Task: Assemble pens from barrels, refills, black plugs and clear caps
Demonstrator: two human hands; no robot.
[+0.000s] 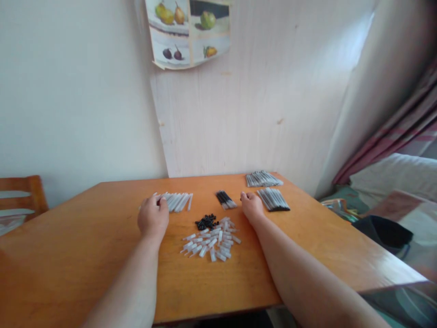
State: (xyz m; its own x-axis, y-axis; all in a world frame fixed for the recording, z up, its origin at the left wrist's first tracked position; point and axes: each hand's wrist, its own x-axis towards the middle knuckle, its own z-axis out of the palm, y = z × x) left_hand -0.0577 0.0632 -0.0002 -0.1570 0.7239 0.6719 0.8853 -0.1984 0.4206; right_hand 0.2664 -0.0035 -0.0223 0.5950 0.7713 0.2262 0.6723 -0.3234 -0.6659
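Note:
My left hand (153,217) is closed at the left end of a row of translucent white pen-like tubes (178,202). Whatever its fingers grip is hidden behind the hand. My right hand (252,206) has its fingers curled, between a bundle of thin sticks with black upper parts (225,199) and a row of clear tubes with black ends (273,199). A small dark spot shows at its fingertips, too small to name. Between my forearms lie a heap of small black caps (206,222) and a loose spread of short translucent white nozzle-like pieces (213,241).
Another stack of grey tubes (264,178) lies at the table's back right. The orange wooden table (85,255) meets the wall behind. A wooden chair (34,196) stands at the left; a black open container (384,233) sits beyond the right edge. Fruit pictures (189,34) hang above.

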